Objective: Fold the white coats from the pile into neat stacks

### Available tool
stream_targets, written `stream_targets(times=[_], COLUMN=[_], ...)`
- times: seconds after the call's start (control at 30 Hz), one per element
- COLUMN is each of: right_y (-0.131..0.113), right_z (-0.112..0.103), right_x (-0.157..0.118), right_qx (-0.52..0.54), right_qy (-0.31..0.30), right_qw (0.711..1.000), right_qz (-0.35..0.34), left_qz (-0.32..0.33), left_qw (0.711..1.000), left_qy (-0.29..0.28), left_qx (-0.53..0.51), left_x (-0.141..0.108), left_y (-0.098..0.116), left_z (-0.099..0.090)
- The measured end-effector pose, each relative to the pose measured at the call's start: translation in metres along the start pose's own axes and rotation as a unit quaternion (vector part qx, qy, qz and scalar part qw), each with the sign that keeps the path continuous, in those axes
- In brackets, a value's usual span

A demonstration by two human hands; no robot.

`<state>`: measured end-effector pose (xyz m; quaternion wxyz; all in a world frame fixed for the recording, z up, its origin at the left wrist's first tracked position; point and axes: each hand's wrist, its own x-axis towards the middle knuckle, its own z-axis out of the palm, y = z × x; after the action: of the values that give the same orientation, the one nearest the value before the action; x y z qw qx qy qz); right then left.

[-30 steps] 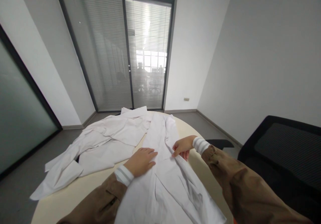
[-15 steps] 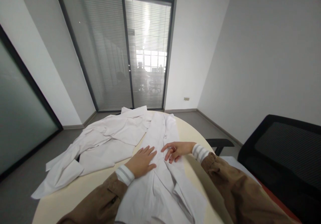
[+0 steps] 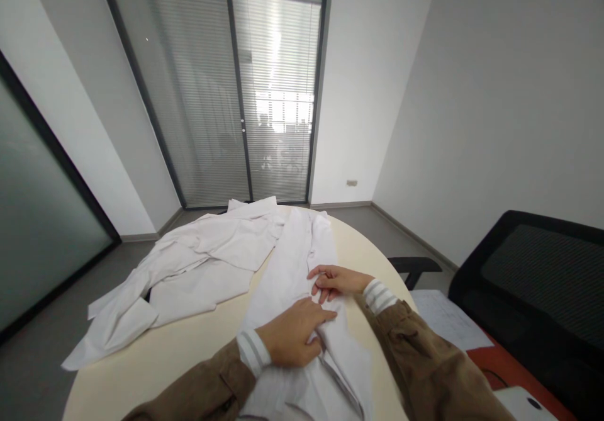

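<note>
A white garment [image 3: 282, 270], which looks like a shirt, lies lengthwise in front of me with creases and loose folds. My left hand [image 3: 295, 331] is over its middle, near a raised fold, with index finger and thumb apart; the other fingers are mostly hidden. Just beyond it, my right hand [image 3: 337, 282] rests at the garment's right side. Its index finger is stretched out and the others are loosely bent, fingertips on the cloth. I see no cloth gripped in either hand.
More white clothing [image 3: 189, 270] is heaped on the left of the round cream table [image 3: 189, 352], partly hanging over its edge. A black mesh chair [image 3: 538, 282] is at the right, with paper sheets [image 3: 448, 320] and a white object [image 3: 523, 405] on its red seat.
My left hand has moved right and nearer to me, from lying flat to having bent fingers. My right hand has shifted very slightly right. The garment's near part has moved a little.
</note>
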<state>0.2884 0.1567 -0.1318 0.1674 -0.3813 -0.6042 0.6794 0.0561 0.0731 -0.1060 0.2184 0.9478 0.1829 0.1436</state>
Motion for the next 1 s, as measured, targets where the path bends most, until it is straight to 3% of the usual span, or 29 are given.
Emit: stream_targets(times=[0.23, 0.4, 0.5, 0.63, 0.73, 0.83, 0.9, 1.0], right_y=[0.010, 0.009, 0.009, 0.009, 0.007, 0.006, 0.007, 0.010], right_z=[0.008, 0.013, 0.014, 0.013, 0.013, 0.014, 0.014, 0.012], right_x=[-0.002, -0.005, -0.006, -0.006, -0.007, -0.008, -0.008, -0.007], right_qx=[-0.020, -0.055, -0.061, -0.071, -0.080, -0.085, -0.098, -0.154], right_qy=[0.137, 0.152, 0.157, 0.156, 0.163, 0.166, 0.172, 0.204], right_qw=[0.987, 0.982, 0.981, 0.980, 0.978, 0.978, 0.975, 0.957], right_qz=[-0.077, -0.094, -0.093, -0.100, -0.100, -0.097, -0.102, -0.135], left_qz=[0.060, 0.037, 0.076, 0.131, 0.134, 0.078, 0.051, 0.082], left_qw=[0.996, 0.995, 0.989, 0.980, 0.976, 0.978, 0.978, 0.974], left_qy=[-0.064, -0.083, -0.125, -0.138, -0.146, -0.190, -0.201, -0.149], left_qx=[0.004, -0.040, -0.021, -0.052, -0.086, -0.038, 0.022, 0.150], left_x=[0.002, 0.001, 0.000, -0.003, -0.008, -0.013, -0.014, -0.013], left_y=[0.010, 0.026, 0.033, 0.041, 0.048, 0.054, 0.059, 0.066], left_z=[0.000, 0.002, 0.001, -0.015, -0.031, -0.035, -0.029, -0.008])
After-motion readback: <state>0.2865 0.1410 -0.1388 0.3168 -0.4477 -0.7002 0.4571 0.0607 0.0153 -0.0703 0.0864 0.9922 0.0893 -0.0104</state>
